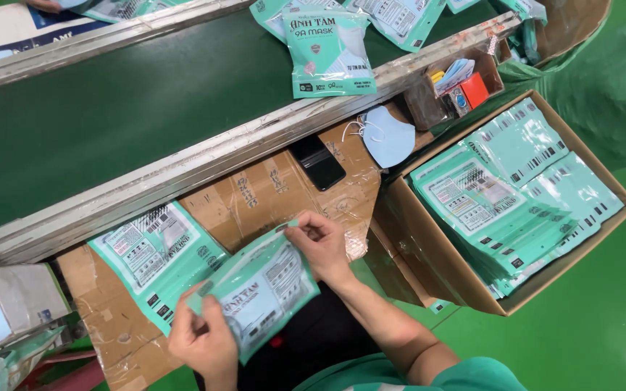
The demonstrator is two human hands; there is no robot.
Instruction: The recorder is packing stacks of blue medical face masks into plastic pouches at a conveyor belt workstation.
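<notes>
Mint-green mask pouch (pixel 266 289), glossy with a white label panel, is gripped by left hand (pixel 203 340) and right hand (pixel 322 245) fingers; 1 matching pouch (pixel 155 255) lies beside it, more fill the cardboard box (pixel 472 289).

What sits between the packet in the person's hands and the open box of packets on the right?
Nothing visible blocks it. The packet, held in the left hand and right hand, is separated from the cardboard box only by open space above the taped cardboard worktop.
</notes>
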